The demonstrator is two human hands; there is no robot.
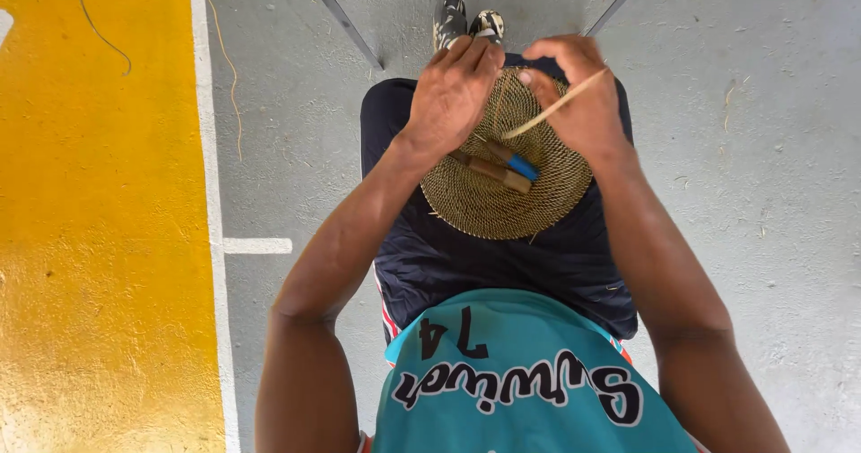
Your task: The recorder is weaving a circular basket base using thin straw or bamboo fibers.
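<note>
A round woven disc [502, 197] of tan straw lies on the lap of a seated person, resting on dark shorts [466, 260] above a teal jersey [529, 381]. The left hand [451, 94] comes in over the disc's upper left edge, its grip closed with the fingers curled down onto the far rim, pressing on the weave. The right hand [581, 90] sits at the upper right edge, thumb and forefinger pinched shut on a thin pale strip of straw [554, 105] that slants down from the fingers toward the middle of the disc. The fingertips of the two hands nearly meet at the top of the disc. Lying on the disc's middle, just below the hands, is a small tool with a brown handle [491, 169] and beside it a blue-tipped piece [518, 164]; neither hand holds these. Past the knees, a pair of dark patterned shoes [466, 21] stands on the grey concrete floor [762, 193]. To the left runs a broad yellow painted band [99, 238] edged with a white line [213, 202]. Loose bits of straw lie scattered on the floor, and two slim metal legs [341, 15] angle in from the top.
</note>
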